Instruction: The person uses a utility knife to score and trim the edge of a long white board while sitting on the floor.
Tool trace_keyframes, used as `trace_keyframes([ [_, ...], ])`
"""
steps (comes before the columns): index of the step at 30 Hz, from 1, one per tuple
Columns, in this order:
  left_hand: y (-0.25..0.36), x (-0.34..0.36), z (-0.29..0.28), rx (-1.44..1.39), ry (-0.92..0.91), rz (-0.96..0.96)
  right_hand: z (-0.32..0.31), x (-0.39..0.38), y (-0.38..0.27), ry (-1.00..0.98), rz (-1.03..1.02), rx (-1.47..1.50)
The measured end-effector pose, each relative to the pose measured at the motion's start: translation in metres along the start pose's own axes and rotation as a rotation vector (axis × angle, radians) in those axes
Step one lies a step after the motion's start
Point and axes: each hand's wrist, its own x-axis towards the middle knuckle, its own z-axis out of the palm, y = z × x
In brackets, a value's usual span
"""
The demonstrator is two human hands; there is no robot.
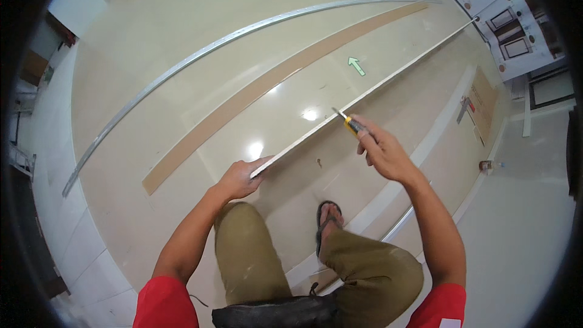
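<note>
The board (285, 73) lies between rail (303, 10) and strip (297, 143).

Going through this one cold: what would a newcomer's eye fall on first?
Probably the long pale-edged strip, slanting from the left hand toward the upper right. Next comes the yellow-and-black tool in the right hand, near the picture's middle. Beyond lie a brown strip and a silver rail.
</note>
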Motion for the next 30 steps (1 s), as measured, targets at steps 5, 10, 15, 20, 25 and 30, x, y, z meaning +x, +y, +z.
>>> trace_keyframes([
  [5, -0.006, 0.009, 0.010, -0.090, 0.076, 0.068, 0.000, 0.016, 0.070, 0.189, 0.059, 0.133],
  [10, 0.001, -0.005, 0.009, -0.171, 0.224, 0.028, 0.008, 0.037, 0.093, 0.187, -0.039, 0.084],
  [15, 0.013, -0.002, 0.007, -0.170, 0.157, -0.063, 0.021, 0.050, 0.110, 0.352, -0.101, 0.162],
  [20, 0.018, -0.002, 0.010, -0.146, 0.175, -0.061, 0.062, 0.036, 0.113, 0.393, -0.159, 0.151],
  [25, 0.021, 0.000, 0.010, -0.156, 0.189, -0.025, 0.056, 0.019, 0.099, 0.245, -0.095, 0.178],
  [30, 0.017, -0.001, 0.012, -0.164, 0.160, -0.082, 0.083, 0.013, 0.099, 0.377, -0.154, 0.126],
])
